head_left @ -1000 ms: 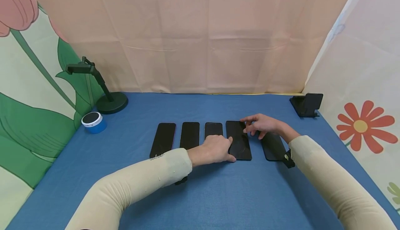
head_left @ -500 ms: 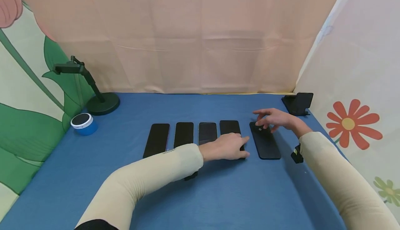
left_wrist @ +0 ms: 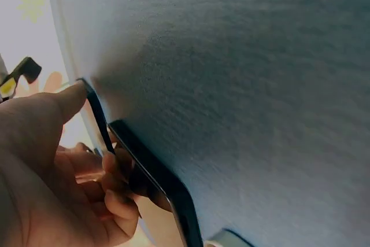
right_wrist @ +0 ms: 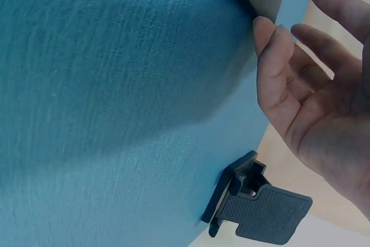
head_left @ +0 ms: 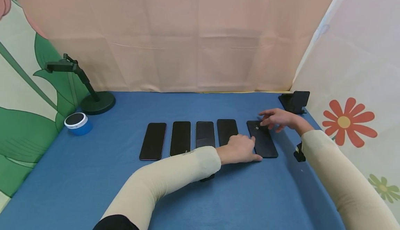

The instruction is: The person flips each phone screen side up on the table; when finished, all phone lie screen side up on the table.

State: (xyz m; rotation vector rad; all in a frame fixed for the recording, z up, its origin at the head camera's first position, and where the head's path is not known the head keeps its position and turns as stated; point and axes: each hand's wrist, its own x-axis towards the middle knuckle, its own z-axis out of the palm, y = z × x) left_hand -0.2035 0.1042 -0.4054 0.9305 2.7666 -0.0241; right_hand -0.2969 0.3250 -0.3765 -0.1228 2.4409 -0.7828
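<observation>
Several dark phones lie in a side-by-side row on the blue table (head_left: 200, 198). The rightmost phone (head_left: 265, 145) shows a small round camera near its top and tilts slightly from the row. My left hand (head_left: 239, 149) reaches across the lower part of the neighbouring phone (head_left: 226, 129), its thumb and index finger spread at the rightmost phone's lower left edge. In the left wrist view, the thumb touches that phone's end while the other fingers curl loosely. My right hand (head_left: 279, 119) is at its upper right corner, fingers loosely bent and fingertips close to the edge.
Further left in the row are three more phones (head_left: 153, 141). A black folding phone stand (head_left: 295, 101) is at the back right. At the back left stand a black round-based arm stand (head_left: 97, 102) and a blue-and-white round container (head_left: 78, 124).
My left hand has moved right, from the second phone from the right to the edge of the rightmost one. My right hand has also shifted right, to the rightmost phone's top. The head view has turned slightly.
</observation>
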